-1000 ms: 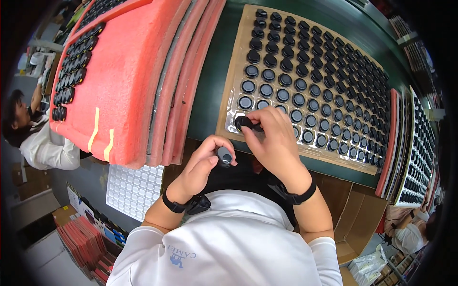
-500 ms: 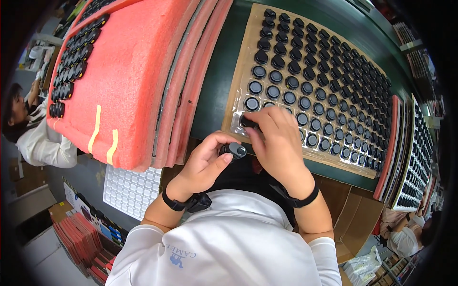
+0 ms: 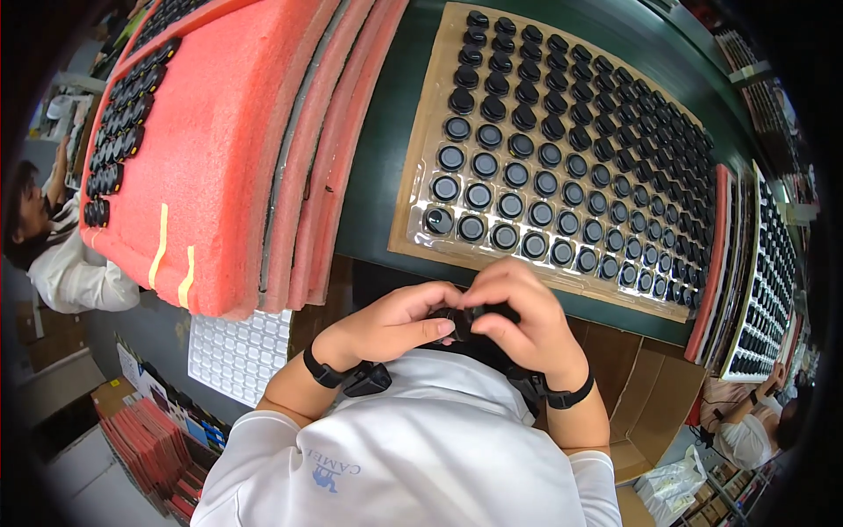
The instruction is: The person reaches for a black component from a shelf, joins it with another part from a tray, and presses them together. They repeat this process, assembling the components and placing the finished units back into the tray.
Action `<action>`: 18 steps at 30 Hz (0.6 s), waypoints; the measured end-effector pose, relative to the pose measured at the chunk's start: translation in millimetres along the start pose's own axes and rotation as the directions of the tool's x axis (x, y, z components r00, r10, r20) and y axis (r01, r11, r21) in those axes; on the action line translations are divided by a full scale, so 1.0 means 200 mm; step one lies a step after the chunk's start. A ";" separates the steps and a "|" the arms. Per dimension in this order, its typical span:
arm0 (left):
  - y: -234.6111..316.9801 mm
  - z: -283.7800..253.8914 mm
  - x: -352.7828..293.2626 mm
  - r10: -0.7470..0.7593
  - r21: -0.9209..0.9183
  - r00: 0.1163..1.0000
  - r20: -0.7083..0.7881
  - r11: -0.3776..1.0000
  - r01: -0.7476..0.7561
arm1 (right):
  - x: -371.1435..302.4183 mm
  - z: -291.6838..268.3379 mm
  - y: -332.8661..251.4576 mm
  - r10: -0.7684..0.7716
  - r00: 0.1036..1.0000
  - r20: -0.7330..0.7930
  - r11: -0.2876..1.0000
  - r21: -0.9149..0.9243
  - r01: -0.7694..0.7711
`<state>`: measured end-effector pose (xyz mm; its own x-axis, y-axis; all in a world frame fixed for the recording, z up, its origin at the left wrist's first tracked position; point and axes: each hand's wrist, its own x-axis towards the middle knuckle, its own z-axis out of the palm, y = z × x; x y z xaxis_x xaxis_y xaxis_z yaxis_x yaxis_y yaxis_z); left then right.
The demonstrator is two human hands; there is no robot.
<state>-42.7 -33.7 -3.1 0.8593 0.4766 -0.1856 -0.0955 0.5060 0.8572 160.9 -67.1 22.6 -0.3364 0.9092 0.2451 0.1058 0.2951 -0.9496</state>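
Note:
My left hand (image 3: 399,323) and my right hand (image 3: 525,318) meet close in front of my shirt. Between the fingertips is a small black round part (image 3: 462,326), which my left thumb and fingers grip from one side. My right hand pinches black pieces against it; how they join is hidden by the fingers. Just beyond the hands lies a clear plastic tray (image 3: 413,224) on brown board, filled with rows of black round caps (image 3: 479,195). Those in the nearer rows look flat and disc-like, while the farther ones stand taller.
On the left rises a stack of pink foam sheets (image 3: 211,167) carrying rows of black parts (image 3: 123,127). A white pocketed tray (image 3: 239,356) lies below it. More filled trays (image 3: 762,290) stand at the right. Co-workers sit at both sides; an open cardboard box (image 3: 650,404) is at lower right.
My right hand has left the tray's near-left corner and come back towards my body to join my left hand. The left hand has shifted right and nearer to me, still gripping its black part.

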 end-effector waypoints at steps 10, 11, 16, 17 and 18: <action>0.01 -0.05 -0.02 0.094 0.060 0.979 -0.181 0.995 -0.084 | 0.17 0.01 0.12 -0.109 0.962 -0.252 0.626 -0.769 -0.130; 0.01 -0.04 -0.02 0.093 0.060 0.979 -0.181 0.995 -0.084 | 0.17 0.01 0.13 -0.126 0.960 -0.250 0.588 -0.798 -0.130; 0.03 0.00 -0.01 0.288 0.323 0.905 -0.314 0.928 -0.183 | 0.12 -0.02 0.10 -0.108 0.953 -0.282 0.654 -0.743 -0.145; 0.03 0.00 0.00 0.349 0.383 0.888 -0.299 0.896 -0.223 | 0.09 -0.01 0.07 0.049 0.934 -0.353 0.846 -0.483 -0.227; 0.04 0.01 0.00 0.409 0.441 0.868 -0.281 0.858 -0.262 | 0.06 0.00 0.03 0.219 0.903 -0.370 0.940 -0.170 -0.297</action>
<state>-42.0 -30.6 3.6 0.5663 0.8224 0.0545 -0.0849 -0.0075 0.9964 156.7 -53.9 19.8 0.0657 0.9941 0.0861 0.3587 0.0570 -0.9317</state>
